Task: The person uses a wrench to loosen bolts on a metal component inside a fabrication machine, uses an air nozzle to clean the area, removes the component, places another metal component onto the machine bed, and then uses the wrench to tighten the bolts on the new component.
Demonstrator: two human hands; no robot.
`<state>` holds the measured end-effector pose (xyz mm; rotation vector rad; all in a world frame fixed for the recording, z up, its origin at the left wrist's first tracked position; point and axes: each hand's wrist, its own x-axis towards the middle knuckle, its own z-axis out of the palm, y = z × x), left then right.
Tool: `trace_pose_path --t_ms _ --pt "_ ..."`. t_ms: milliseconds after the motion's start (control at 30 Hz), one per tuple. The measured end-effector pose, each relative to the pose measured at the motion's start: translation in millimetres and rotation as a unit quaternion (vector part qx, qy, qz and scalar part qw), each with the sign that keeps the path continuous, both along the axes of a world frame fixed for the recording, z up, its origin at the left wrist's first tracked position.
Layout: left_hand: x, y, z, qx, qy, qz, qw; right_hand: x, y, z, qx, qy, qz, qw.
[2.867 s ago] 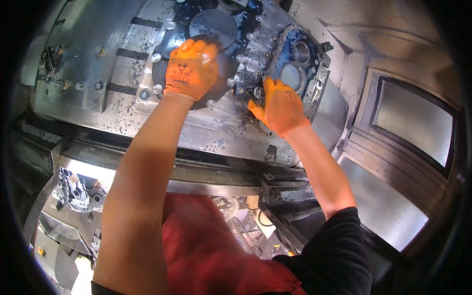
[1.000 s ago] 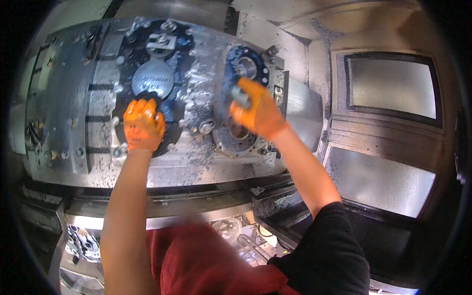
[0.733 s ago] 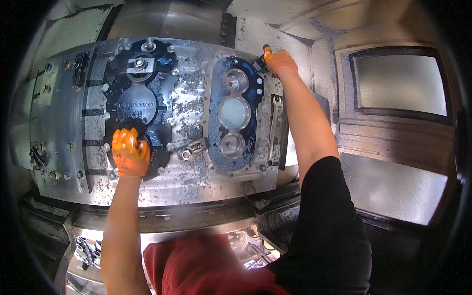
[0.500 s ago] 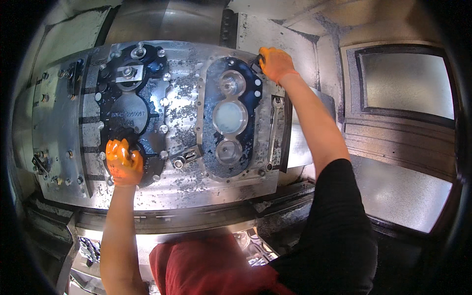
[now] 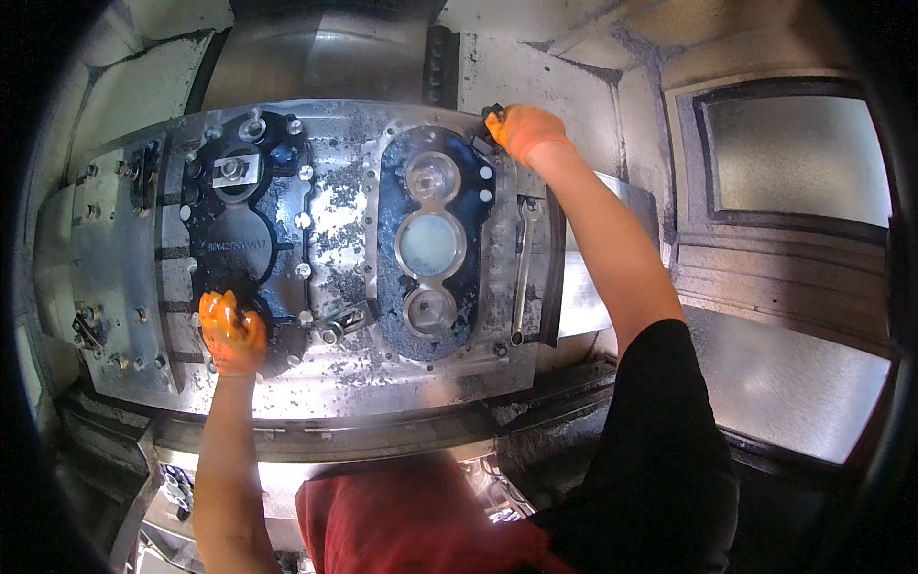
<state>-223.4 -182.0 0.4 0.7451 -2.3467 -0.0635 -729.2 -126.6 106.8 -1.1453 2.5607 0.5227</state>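
Observation:
My left hand (image 5: 232, 333), in an orange glove, is curled closed over the lower part of a dark blue-black casting (image 5: 239, 239). Its palm side is hidden, so what it grips cannot be made out. Up at the far right corner of the metal fixture plate (image 5: 330, 390), my orange-gloved right hand (image 5: 526, 132) is closed too. Something dark shows by its fingers, too unclear to name. Just below it lies a second dark casting (image 5: 387, 258) with three round openings in a column. A clamp block with a bolt (image 5: 231, 172) sits on the left casting's upper end.
A long wrench (image 5: 523, 273) lies along the plate's right side. Between the castings rests a loose slotted clamp (image 5: 346, 322), amid scattered dark metal chips (image 5: 335, 244). A bolted metal plate (image 5: 115, 277) covers the left end. A framed window (image 5: 789, 163) stands at the right.
The whole scene has shifted slightly left and down in view. Both hands stay closed at about the same places on the fixture.

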Motion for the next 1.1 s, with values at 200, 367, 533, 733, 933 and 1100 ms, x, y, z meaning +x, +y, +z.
trace_pose_path --t_ms 200,367,533,733,933,1100 --pt "1 2 3 0.033 -0.009 0.006 0.999 -4 4 11 -0.015 -0.017 0.129 0.991" --pt "1 -2 -2 0.025 -0.010 0.006 1.000 -5 -10 7 -0.005 -0.019 0.095 0.995" --pt "1 1 -1 0.026 0.002 0.017 0.999 -6 -1 18 -0.070 -0.018 0.091 0.993" --pt "2 2 2 0.024 -0.016 0.008 1.000 -19 8 7 -0.108 -0.069 0.211 0.969" --pt "0 4 8 0.041 -0.037 0.022 0.998 -6 2 -3 -0.080 -0.054 0.094 0.991" --pt "3 2 1 0.024 -0.015 0.014 0.999 -9 6 -1 -0.110 -0.059 0.078 0.989"
